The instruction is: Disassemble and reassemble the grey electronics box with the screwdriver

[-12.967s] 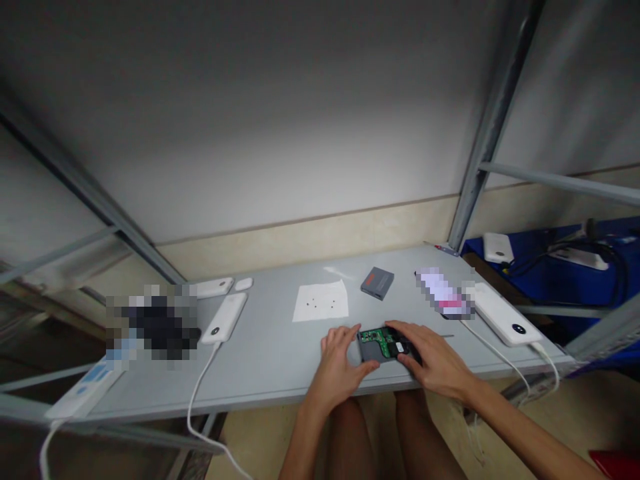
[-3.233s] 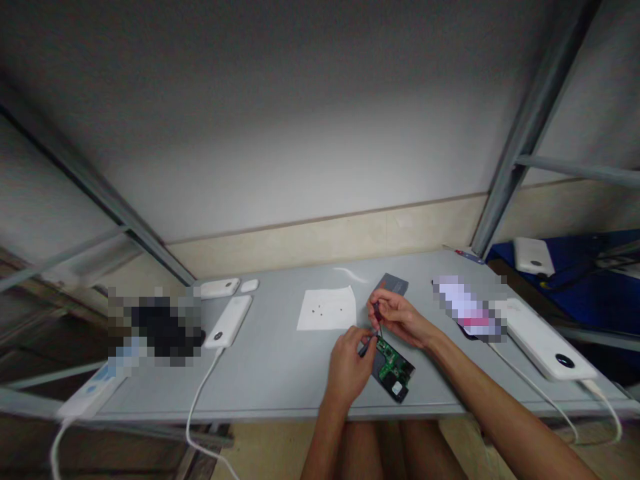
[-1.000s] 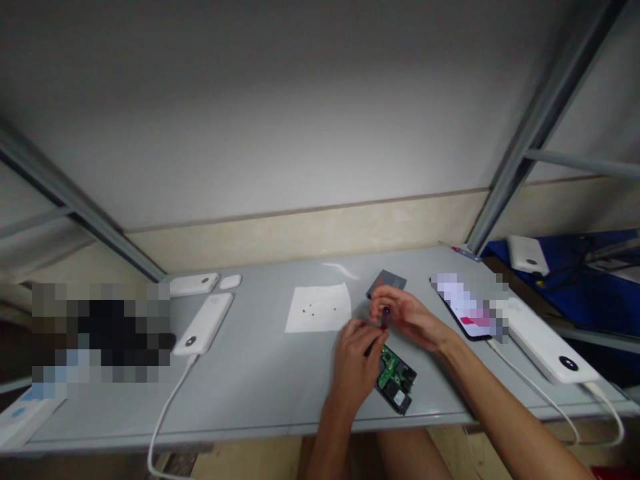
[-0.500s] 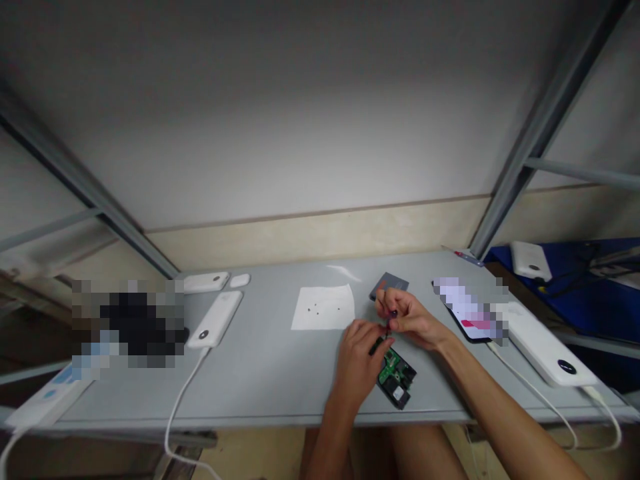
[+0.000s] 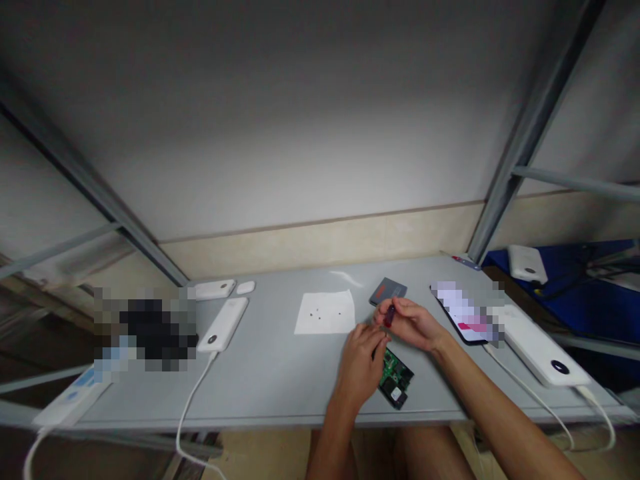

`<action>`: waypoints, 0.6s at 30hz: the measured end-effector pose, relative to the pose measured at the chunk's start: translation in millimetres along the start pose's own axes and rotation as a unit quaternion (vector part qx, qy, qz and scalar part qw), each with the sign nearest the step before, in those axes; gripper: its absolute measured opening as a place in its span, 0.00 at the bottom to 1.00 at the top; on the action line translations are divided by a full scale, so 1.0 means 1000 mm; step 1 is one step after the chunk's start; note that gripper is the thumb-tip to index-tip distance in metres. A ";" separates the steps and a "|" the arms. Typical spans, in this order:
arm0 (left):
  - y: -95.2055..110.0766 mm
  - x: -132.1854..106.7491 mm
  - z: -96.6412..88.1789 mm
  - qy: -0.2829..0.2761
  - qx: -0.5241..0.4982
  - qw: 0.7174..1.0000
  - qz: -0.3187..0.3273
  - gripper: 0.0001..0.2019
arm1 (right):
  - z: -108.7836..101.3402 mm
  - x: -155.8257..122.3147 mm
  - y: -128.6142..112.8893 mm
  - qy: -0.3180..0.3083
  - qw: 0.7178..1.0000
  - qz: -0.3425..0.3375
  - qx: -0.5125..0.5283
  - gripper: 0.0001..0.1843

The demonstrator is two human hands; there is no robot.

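Note:
A small device with a bare green circuit board (image 5: 394,377) lies on the grey table (image 5: 270,373) near its front edge. My left hand (image 5: 361,363) rests closed on the device's left end and steadies it. My right hand (image 5: 409,324) hovers just above the board's far end, fingers pinched round a small screwdriver with a dark red handle (image 5: 389,316). A white paper sheet (image 5: 326,312) with three tiny dark screws lies left of my hands. The device's grey cover (image 5: 388,291) lies behind my right hand.
Two white power banks (image 5: 223,324) (image 5: 540,346) with cables lie left and right, a phone (image 5: 465,312) beside the right one. Small white cases (image 5: 215,289) sit at the back left. A metal shelf post (image 5: 520,153) rises at the right; a blue shelf (image 5: 575,280) lies beyond.
Over the last second my right hand has lifted the screwdriver slightly and turned it while my left hand stayed on the board. The view shifted a little.

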State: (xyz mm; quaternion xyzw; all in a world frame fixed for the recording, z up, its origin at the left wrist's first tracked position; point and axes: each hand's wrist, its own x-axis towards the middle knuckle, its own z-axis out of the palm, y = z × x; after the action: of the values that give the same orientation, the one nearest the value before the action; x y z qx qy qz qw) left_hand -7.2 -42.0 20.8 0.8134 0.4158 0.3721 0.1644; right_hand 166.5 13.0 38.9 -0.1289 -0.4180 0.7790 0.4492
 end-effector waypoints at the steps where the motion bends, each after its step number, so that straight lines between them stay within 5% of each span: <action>1: 0.000 0.000 0.000 -0.002 -0.001 1.000 0.001 0.12 | -0.001 0.000 0.000 -0.006 1.000 -0.010 -0.001 0.17; 9: 0.003 -0.002 -0.002 0.021 0.002 1.000 -0.012 0.08 | 0.000 0.007 0.007 -0.041 0.990 -0.048 -0.123 0.18; 18: -0.001 -0.002 0.002 0.026 0.040 0.999 0.020 0.10 | 0.008 0.005 0.006 -0.041 0.992 -0.026 -0.115 0.25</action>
State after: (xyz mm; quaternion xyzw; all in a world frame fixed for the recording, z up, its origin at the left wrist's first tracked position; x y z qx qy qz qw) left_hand -7.0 -43.4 17.6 0.8173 0.4185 0.3795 0.1131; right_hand 155.6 11.1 40.7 -0.1366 -0.5262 0.7183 0.4341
